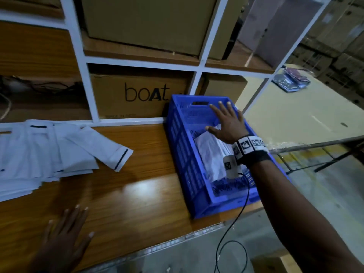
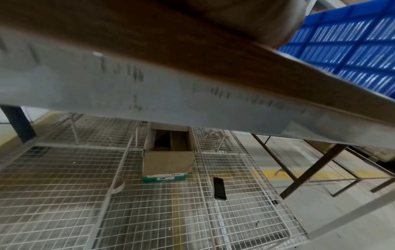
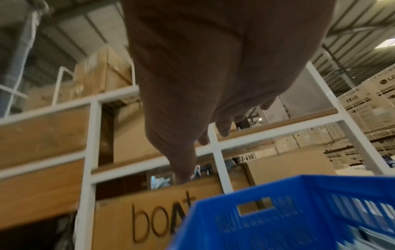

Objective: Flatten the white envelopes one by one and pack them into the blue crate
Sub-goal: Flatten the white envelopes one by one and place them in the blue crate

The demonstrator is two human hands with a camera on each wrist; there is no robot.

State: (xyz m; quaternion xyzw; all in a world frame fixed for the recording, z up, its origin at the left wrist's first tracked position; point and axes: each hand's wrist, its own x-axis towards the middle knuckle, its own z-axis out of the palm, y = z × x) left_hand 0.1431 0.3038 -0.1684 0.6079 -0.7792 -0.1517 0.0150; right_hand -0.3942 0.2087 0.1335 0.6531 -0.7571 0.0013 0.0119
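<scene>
A blue crate [image 1: 178,134] stands at the right end of the wooden table; its slatted wall [image 2: 352,49] and handle slot [image 3: 255,207] show in the wrist views. White envelopes [image 1: 210,154] lie inside it. My right hand [image 1: 226,123] is spread flat above the crate's far half with straight fingers [image 3: 223,128], holding nothing. A fanned pile of white envelopes [image 1: 39,152] covers the table's left side. My left hand [image 1: 67,231] lies flat and open on the bare wood near the front edge, apart from the pile.
White shelving with cardboard boxes, one marked "boat" [image 1: 137,95], backs the table. Beyond the crate stands a beige table [image 1: 307,115] with folded packets. Under the table lie wire mesh panels [image 2: 64,186], a small box [image 2: 169,162] and a phone [image 2: 219,188].
</scene>
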